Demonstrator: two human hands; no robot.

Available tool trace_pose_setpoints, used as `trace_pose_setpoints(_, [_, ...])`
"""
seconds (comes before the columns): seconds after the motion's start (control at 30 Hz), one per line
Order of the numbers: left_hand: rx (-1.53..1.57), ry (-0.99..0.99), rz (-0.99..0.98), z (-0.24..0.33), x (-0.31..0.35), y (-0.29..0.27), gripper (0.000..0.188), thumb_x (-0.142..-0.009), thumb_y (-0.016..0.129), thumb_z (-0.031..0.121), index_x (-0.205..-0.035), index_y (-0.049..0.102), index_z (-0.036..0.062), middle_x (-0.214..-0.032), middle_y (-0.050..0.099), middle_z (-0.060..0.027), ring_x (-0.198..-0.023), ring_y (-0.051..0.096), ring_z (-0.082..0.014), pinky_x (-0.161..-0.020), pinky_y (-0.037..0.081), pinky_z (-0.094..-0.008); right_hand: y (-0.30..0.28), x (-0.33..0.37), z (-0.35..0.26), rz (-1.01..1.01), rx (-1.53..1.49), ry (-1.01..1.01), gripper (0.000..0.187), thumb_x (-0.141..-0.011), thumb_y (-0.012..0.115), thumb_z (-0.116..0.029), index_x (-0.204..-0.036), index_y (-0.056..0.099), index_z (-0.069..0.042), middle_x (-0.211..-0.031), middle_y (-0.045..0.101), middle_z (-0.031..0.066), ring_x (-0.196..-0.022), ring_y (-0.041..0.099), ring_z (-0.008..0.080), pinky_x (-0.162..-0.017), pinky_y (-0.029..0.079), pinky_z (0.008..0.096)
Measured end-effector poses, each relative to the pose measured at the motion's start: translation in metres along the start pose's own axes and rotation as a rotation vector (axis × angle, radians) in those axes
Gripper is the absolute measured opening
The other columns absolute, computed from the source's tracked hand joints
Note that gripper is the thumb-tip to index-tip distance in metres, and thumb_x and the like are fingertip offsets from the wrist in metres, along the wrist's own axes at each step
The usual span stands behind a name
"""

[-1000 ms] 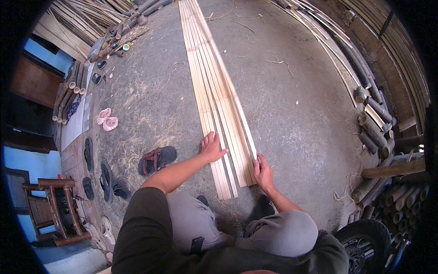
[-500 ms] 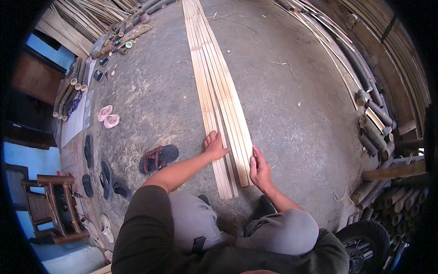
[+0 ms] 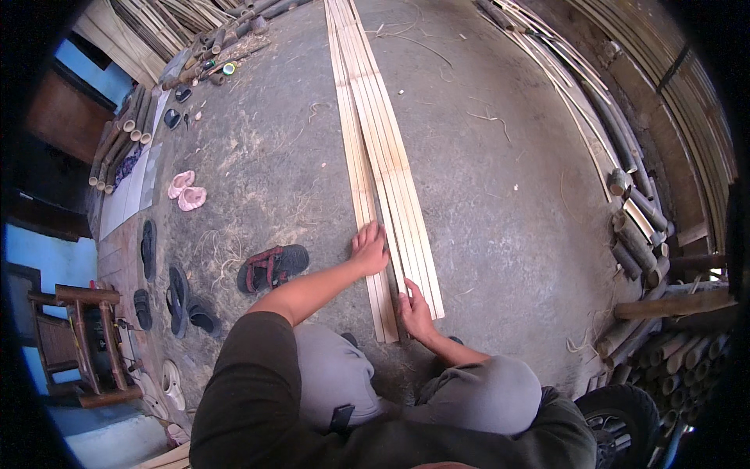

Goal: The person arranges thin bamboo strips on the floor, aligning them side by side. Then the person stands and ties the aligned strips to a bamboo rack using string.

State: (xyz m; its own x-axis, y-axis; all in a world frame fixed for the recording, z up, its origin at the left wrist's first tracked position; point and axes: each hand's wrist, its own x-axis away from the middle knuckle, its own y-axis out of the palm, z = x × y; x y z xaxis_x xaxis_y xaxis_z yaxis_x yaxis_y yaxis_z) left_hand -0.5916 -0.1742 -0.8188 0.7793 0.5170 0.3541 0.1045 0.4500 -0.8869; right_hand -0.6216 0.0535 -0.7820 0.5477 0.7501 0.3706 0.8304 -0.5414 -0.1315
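Long, pale bamboo strips (image 3: 394, 184) lie side by side on the floor, running away from me in two bundles with a narrow gap between them. My left hand (image 3: 369, 248) rests on the left bundle (image 3: 380, 309), its fingers laid over the strips near the gap. Close to the near end of the right bundle, my right hand (image 3: 416, 314) grips the inner strip, the thumb on its left side and the fingers over the top. Parts of the strips under both hands are hidden.
A red-and-black sandal (image 3: 273, 268) lies left of my left forearm. Pink shoes (image 3: 187, 191) and several dark slippers (image 3: 178, 301) sit farther left, by a wooden chair (image 3: 82, 344). Cut bamboo poles (image 3: 634, 238) line the right side, near a tyre (image 3: 625, 426).
My right hand has moved left, from the right bundle's outer edge to its inner edge beside the gap. A loose strip in the gap now lies against the right bundle. My left hand stays put.
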Motion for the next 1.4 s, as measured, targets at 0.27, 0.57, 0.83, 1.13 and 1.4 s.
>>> trace_pose_setpoints(0.27, [-0.141,0.214,-0.072,-0.025,0.022,-0.007,0.077,-0.103,0.033,0.053,-0.158,0.012,0.0025,-0.167,0.004,-0.0145,-0.154,0.006,-0.0307,-0.122,0.009,-0.0536,0.005,0.008,-0.024,0.041,0.063,-0.164,0.050,-0.103,0.048,-0.019,-0.151,0.036,-0.009,-0.068,0.062,0.0117,-0.060,0.061,0.0207,-0.061,0.050,0.0361])
trace_pose_setpoints(0.57, [-0.141,0.225,-0.037,-0.035,0.018,-0.006,0.072,-0.104,0.035,0.045,-0.157,0.014,-0.0004,-0.166,0.006,-0.0174,-0.153,0.008,-0.0326,-0.123,0.012,-0.0505,0.022,0.004,0.019,0.025,0.182,-0.084,0.050,-0.102,0.049,-0.018,-0.150,0.036,-0.008,-0.073,0.064,0.0211,-0.066,0.065,0.0346,-0.065,0.051,0.0448])
trace_pose_setpoints(0.83, [-0.044,0.370,0.028,-0.058,0.031,0.000,0.071,-0.103,0.042,0.040,-0.154,0.020,-0.0043,-0.163,0.014,-0.0229,-0.151,0.014,-0.0380,-0.123,0.016,-0.0489,0.018,-0.004,0.021,-0.099,0.474,-0.131,0.061,-0.095,0.059,-0.016,-0.150,0.035,-0.009,-0.072,0.064,0.0215,-0.064,0.065,0.0390,-0.063,0.051,0.0479])
trace_pose_setpoints(1.13, [0.028,0.426,0.007,-0.055,0.037,-0.007,0.072,-0.101,0.047,0.040,-0.153,0.022,-0.0039,-0.161,0.016,-0.0254,-0.149,0.015,-0.0442,-0.123,0.016,-0.0496,0.016,-0.016,0.010,-0.169,0.621,-0.174,0.063,-0.093,0.063,-0.024,-0.148,0.039,-0.005,-0.074,0.065,0.0243,-0.067,0.066,0.0445,-0.064,0.051,0.0527])
trace_pose_setpoints(1.4, [-0.150,0.424,-0.046,-0.049,0.038,-0.007,0.068,-0.101,0.047,0.040,-0.154,0.025,0.0030,-0.164,0.018,-0.0161,-0.149,0.015,-0.0453,-0.123,0.015,-0.0487,0.010,-0.022,-0.002,-0.220,0.786,-0.178,0.060,-0.093,0.063,-0.030,-0.144,0.043,-0.005,-0.075,0.067,0.0233,-0.071,0.067,0.0426,-0.067,0.054,0.0510])
